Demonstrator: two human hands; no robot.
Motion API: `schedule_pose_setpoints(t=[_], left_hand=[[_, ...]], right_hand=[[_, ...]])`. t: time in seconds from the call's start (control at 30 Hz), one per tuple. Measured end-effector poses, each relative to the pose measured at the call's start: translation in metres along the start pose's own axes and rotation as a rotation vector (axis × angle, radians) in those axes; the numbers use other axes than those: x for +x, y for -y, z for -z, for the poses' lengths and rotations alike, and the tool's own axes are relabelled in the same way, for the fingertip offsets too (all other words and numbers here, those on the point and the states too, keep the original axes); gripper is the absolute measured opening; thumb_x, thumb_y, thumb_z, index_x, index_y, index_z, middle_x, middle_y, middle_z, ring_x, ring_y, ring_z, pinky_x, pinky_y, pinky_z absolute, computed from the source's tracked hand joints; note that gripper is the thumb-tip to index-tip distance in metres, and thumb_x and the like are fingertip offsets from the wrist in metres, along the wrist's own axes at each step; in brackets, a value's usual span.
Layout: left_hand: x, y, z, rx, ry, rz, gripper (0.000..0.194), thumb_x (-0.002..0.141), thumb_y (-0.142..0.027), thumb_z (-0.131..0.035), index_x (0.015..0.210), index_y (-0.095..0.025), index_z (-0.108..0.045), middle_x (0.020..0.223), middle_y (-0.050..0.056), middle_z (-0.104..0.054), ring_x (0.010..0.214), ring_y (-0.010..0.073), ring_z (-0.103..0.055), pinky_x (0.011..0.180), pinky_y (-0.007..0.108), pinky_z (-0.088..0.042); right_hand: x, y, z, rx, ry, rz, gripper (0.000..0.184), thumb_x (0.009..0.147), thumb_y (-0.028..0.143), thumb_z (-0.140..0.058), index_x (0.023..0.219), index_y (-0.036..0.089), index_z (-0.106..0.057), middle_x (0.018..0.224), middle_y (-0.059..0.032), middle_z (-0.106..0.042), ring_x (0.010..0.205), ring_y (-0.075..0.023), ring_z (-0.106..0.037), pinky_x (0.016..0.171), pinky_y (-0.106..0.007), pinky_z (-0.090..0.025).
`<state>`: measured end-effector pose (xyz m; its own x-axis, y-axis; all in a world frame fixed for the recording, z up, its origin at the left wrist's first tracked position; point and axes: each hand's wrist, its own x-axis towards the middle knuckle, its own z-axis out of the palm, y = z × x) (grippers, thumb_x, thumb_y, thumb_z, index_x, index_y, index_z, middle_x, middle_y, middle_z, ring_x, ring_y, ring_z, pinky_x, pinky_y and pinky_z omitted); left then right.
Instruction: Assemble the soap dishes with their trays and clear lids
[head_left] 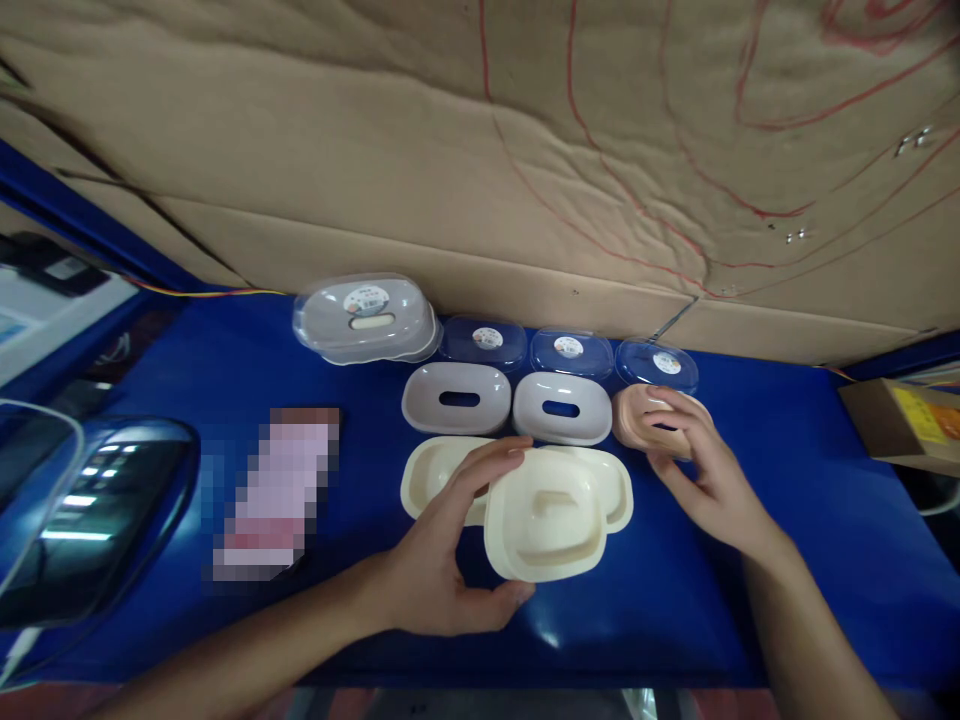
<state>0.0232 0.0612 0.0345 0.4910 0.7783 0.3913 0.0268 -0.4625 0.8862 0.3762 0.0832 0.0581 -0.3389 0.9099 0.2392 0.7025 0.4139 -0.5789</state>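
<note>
My left hand [431, 580] holds a cream soap dish base [555, 540] by its left end, thumb below and fingers above, tilted toward me. Behind it lie more cream bases [424, 480] on the blue table, partly covered by the held one and my fingers. My right hand [709, 475] is closed around a peach slotted soap dish insert [634, 420], with fingers over its top and thumb at the near side. To its left sit two pale grey slotted inserts [562, 425] side by side. Clear lids [570, 352] with round labels form a row behind them.
A stacked, lidded soap dish set [367, 300] stands at the back left. On the left are a pixelated object [281, 490] and a dark glossy device [90, 520] with cables. A cardboard box [900, 425] is at the right, and cardboard [375, 150] walls the back.
</note>
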Motion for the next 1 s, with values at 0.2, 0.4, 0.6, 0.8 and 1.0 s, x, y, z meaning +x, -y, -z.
schedule_pose_setpoints(t=[0.2,0.4,0.6,0.8,1.0], left_hand=[[0.001,0.001,-0.002,0.016,0.019,-0.017,0.105,0.078,-0.03,-0.092,0.164,-0.033,-0.033,0.164,0.019,-0.047,0.153,0.0416,-0.046,0.123,0.063,-0.043],[-0.002,0.005,-0.006,0.013,0.046,-0.009,0.106,0.08,-0.039,-0.094,0.166,-0.035,-0.033,0.166,0.018,-0.048,0.154,0.0393,-0.048,0.123,0.06,-0.045],[-0.006,0.006,-0.01,0.039,0.046,-0.009,0.104,0.081,-0.043,-0.094,0.165,-0.035,-0.033,0.166,0.019,-0.049,0.153,0.0397,-0.049,0.121,0.06,-0.046],[-0.004,0.01,-0.012,0.158,0.098,-0.02,0.096,0.091,-0.041,-0.085,0.167,-0.033,-0.026,0.169,0.02,-0.042,0.154,0.0369,-0.046,0.12,0.057,-0.046],[0.003,0.008,0.003,0.408,-0.019,-0.033,0.077,0.099,-0.027,-0.07,0.164,-0.028,-0.029,0.163,0.02,-0.045,0.154,0.0348,-0.044,0.121,0.056,-0.045]], right_hand=[[-0.003,0.05,-0.037,0.29,0.34,0.183,0.102,0.088,0.064,-0.081,0.168,0.033,-0.027,0.171,-0.0161,-0.039,0.158,-0.0391,-0.042,0.123,-0.056,-0.047],[-0.005,0.057,-0.041,0.267,0.31,0.188,0.101,0.083,0.051,-0.089,0.164,0.034,-0.031,0.161,-0.0155,-0.048,0.151,-0.0366,-0.048,0.121,-0.055,-0.048],[-0.006,0.06,-0.037,0.218,0.318,0.196,0.104,0.082,0.048,-0.089,0.165,0.035,-0.028,0.164,-0.0159,-0.044,0.153,-0.0386,-0.045,0.121,-0.057,-0.048],[-0.005,0.058,-0.031,0.137,0.303,0.175,0.087,0.088,0.045,-0.085,0.159,0.034,-0.036,0.164,-0.015,-0.046,0.153,-0.0355,-0.046,0.121,-0.055,-0.049],[-0.018,0.017,0.026,-0.003,0.222,-0.032,0.073,0.088,0.046,-0.085,0.151,0.037,-0.048,0.165,-0.0103,-0.049,0.154,-0.0369,-0.047,0.123,-0.058,-0.046]])
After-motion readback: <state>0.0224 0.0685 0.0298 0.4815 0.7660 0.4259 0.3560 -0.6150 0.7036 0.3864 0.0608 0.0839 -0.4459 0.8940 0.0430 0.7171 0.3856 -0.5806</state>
